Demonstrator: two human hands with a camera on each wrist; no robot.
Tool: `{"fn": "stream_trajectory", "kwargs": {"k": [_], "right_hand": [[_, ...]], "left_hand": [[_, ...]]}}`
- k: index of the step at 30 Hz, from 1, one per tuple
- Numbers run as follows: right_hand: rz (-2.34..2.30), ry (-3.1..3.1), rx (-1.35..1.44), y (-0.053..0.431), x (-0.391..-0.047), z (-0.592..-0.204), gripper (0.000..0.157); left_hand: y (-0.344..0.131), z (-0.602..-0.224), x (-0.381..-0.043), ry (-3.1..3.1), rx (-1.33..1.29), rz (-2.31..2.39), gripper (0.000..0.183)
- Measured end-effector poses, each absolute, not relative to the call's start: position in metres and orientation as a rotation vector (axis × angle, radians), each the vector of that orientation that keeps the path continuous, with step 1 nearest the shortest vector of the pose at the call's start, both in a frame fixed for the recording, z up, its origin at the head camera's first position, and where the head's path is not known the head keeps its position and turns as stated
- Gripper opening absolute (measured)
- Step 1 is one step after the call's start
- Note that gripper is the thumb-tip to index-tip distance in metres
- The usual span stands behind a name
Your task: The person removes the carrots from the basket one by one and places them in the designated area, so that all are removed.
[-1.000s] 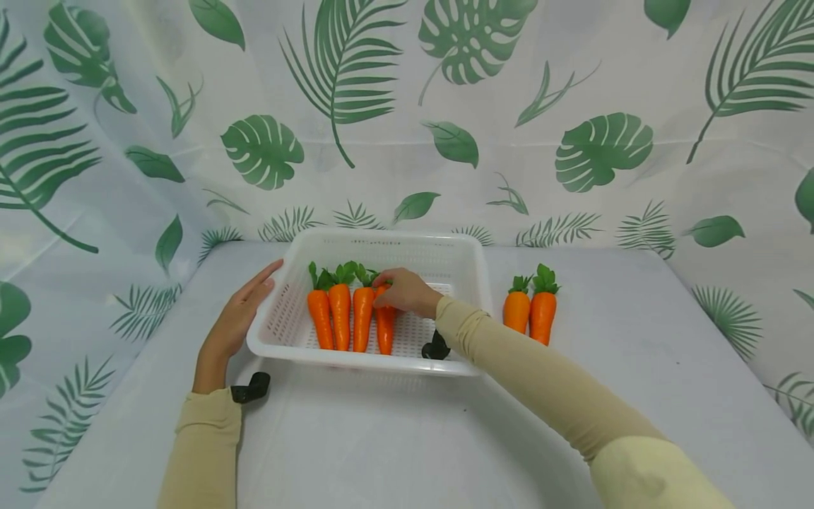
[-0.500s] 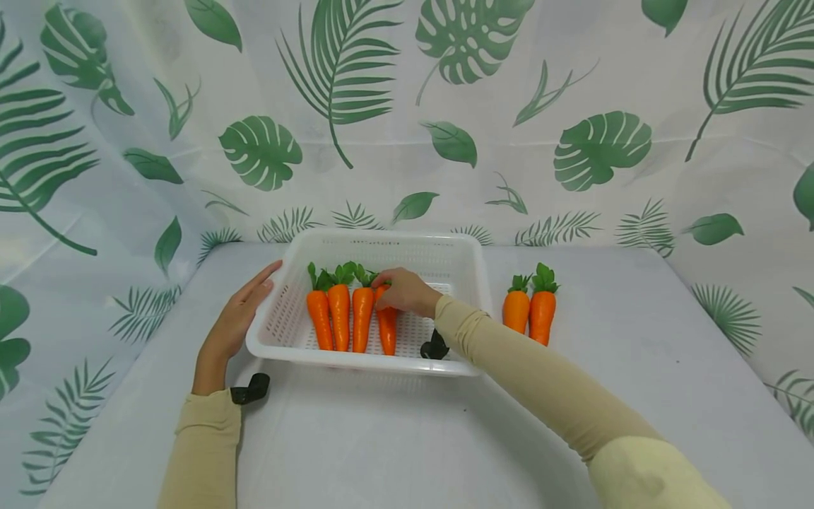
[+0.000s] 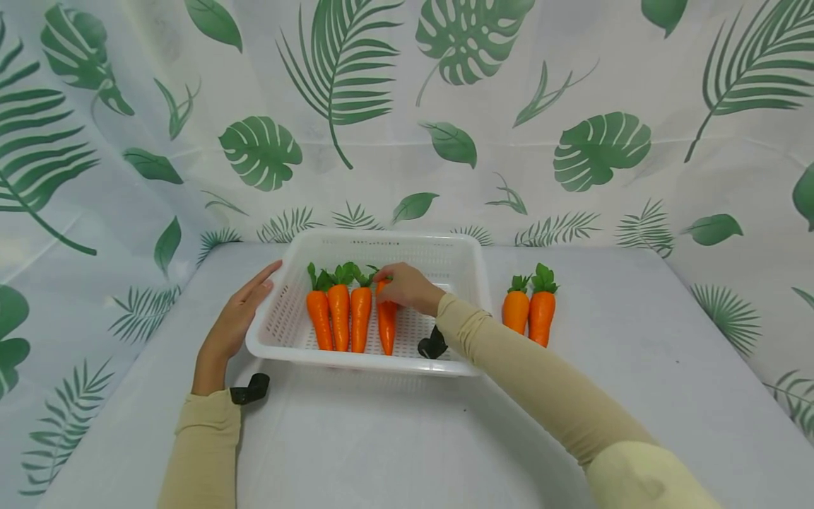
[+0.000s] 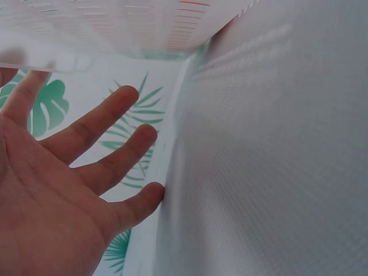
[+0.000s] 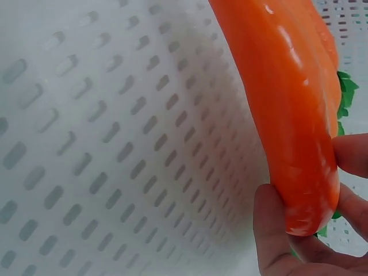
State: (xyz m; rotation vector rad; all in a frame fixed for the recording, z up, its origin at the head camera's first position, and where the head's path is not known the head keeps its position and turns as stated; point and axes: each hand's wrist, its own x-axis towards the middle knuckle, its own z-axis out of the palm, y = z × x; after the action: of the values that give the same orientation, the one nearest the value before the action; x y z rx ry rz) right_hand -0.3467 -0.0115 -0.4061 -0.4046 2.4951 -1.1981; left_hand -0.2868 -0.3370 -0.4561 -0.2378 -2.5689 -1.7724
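A white perforated basket (image 3: 362, 361) stands on the table. My left hand (image 3: 238, 318) rests at its left rim; in the left wrist view its fingers (image 4: 92, 126) are straight and spread beneath the rim. Inside the basket, my right hand (image 3: 410, 288) pinches an orange carrot (image 3: 386, 329) by its leafy end. The right wrist view shows thumb and fingers on both sides of this glossy carrot (image 5: 287, 103), its greens partly hidden behind them. Three more carrots (image 3: 340, 318) lie side by side to its left, green tops toward the back.
Outside the basket, on the right, lie two carrots (image 3: 516, 311), their tips partly hidden by the right sleeve (image 3: 540, 382). A leaf-printed cloth (image 3: 381, 184) hangs behind the table. Black wrist cameras (image 3: 251, 389) sit on both arms.
My right hand has shifted slightly right with the held carrot, which now stands a little apart from its neighbour, its tip pointing more straight toward the front. The left hand keeps its place.
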Motion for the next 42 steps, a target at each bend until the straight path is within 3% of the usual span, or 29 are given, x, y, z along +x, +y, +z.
{"fn": "stream_trajectory", "kwargs": {"k": [15, 30, 42], "right_hand": [[-1.349, 2.44, -0.383, -0.008, -0.348, -0.401, 0.048], [-1.49, 2.298, -0.317, -0.006, -0.347, -0.392, 0.062], [-1.478, 2.299, -0.332, -0.007, -0.344, -0.388, 0.064]], "left_hand": [[-0.336, -0.454, -0.285, -2.586, -0.22, -1.75, 0.061], [-0.337, -0.457, -0.286, -2.589, -0.228, -1.739, 0.059], [-0.337, -0.457, -0.287, -2.587, -0.225, -1.736, 0.061]]}}
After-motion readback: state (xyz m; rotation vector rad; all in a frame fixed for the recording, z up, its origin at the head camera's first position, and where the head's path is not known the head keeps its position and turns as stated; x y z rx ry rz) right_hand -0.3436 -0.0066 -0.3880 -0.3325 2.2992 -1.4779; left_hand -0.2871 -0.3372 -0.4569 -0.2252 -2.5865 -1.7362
